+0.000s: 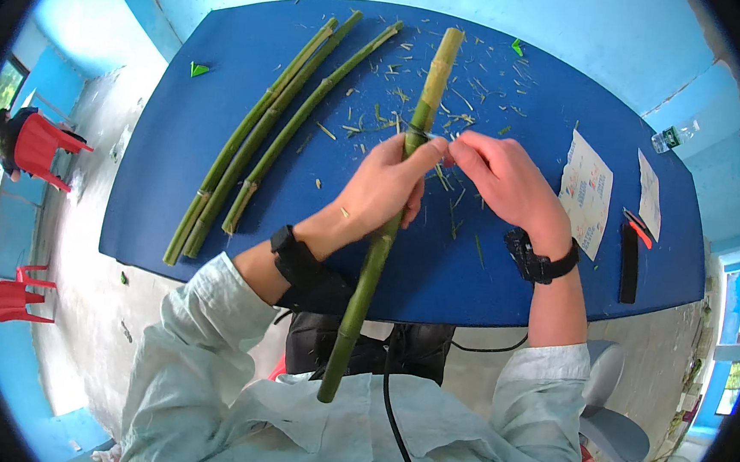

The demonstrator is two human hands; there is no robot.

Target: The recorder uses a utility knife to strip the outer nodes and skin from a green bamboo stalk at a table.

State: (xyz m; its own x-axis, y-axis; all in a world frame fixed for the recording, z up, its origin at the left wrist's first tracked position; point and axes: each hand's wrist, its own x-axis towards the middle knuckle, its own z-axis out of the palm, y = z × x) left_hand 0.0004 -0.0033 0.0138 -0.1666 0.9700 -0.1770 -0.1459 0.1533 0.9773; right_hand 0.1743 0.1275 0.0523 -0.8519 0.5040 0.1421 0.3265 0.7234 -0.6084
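Left hand (391, 181) grasps a green stem (370, 278) above the table, fingers wrapped around its middle; the right hand (506, 180) is just beside it, fingertips drawn in close by a thin dark strand (416, 131) that crosses the stem, and I cannot tell from here whether they grip anything. Biggest by far is the blue table (486, 282), with two red chairs (45, 146) well apart from it on the left. That held stem slants from over the tabletop, paler at its far end, down past the near edge before the person's shirt. Three more stems (261, 125) lie on the table's left, two of them side by side. Over on the right are two printed sheets (587, 190), a clear bottle (675, 136) by the edge, a flat black bar (629, 266) and an orange-and-black tool (639, 228). Bright green scraps (198, 70) and pale shavings (474, 92) dot the surface, mostly beyond the hands.
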